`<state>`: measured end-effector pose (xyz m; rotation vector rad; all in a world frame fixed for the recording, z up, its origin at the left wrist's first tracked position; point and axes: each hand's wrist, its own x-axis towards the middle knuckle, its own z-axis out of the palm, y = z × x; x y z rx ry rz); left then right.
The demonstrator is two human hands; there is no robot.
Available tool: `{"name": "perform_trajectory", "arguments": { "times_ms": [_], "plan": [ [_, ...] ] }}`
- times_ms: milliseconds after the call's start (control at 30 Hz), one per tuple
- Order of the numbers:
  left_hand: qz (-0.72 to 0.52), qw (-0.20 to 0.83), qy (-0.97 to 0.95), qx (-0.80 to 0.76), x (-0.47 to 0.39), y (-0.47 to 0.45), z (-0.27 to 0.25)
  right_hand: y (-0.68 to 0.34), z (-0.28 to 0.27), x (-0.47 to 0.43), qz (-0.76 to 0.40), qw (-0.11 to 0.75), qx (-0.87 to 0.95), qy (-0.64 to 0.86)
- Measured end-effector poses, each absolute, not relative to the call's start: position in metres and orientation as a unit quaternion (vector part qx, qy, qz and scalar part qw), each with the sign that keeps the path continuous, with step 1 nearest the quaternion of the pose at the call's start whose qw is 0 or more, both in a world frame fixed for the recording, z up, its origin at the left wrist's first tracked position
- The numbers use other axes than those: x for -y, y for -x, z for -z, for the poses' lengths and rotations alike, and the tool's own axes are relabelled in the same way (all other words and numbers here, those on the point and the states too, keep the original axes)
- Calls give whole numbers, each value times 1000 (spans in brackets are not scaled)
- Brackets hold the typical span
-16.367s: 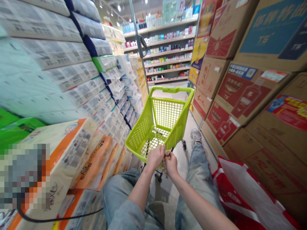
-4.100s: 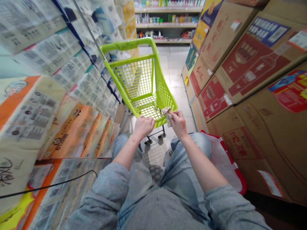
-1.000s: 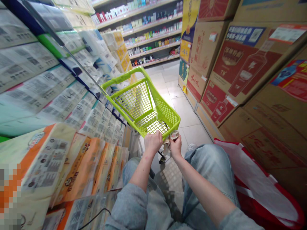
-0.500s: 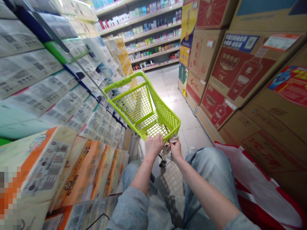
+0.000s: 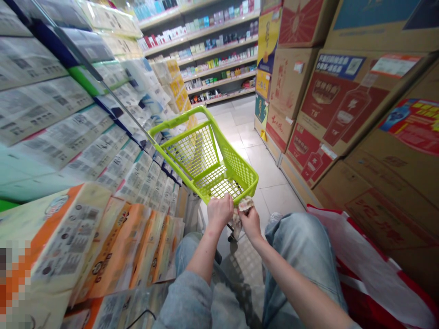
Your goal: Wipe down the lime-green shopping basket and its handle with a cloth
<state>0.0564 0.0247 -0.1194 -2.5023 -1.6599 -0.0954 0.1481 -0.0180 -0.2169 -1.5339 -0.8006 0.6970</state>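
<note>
A lime-green plastic shopping basket (image 5: 221, 137) with lattice walls tilts in front of my knees, and nothing shows inside it. Its near rim is gripped by my left hand (image 5: 219, 211), with the fingers closed over the edge. Just to the right, my right hand (image 5: 252, 224) pinches a crumpled, off-white patterned cloth (image 5: 245, 204) against the basket's near corner. Part of the cloth hangs below, between the hands. A thin metal pole (image 5: 120, 104) runs from the basket's left side to the upper left. Below the near edge, a small dark wheel (image 5: 232, 238) is partly visible.
Stacked tissue packs (image 5: 85, 224) line the left side close to my arm. Cardboard cartons (image 5: 338, 100) are piled on the right. A red and white bag (image 5: 373, 260) lies by my right knee. Shelves of small boxes (image 5: 219, 55) stand beyond the tiled floor (image 5: 270, 201).
My right hand has shifted slightly down with the cloth, and more of the cloth shows above its fingers. My left hand keeps its grip on the rim.
</note>
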Motion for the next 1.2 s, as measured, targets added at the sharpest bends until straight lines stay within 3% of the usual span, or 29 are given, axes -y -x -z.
{"name": "perform_trajectory", "arguments": {
  "times_ms": [200,367,667,967,1067,1200],
  "plan": [
    [49,58,844,531,-23,-55,118,-174,176,11,-171,590,428,664],
    [73,42,851,519,-22,-52,118,-185,160,1,-108,519,552,644],
    [200,-58,866,454,-4,-40,123,-163,156,17,-149,470,578,651],
    [342,-158,768,519,3,-30,134,-185,138,11,-247,434,710,497],
    [434,-166,713,525,16,-20,141,-208,126,-8,-130,433,700,553],
    [436,-89,752,486,35,-17,154,-216,125,-36,-50,292,753,587]
  ]
}}
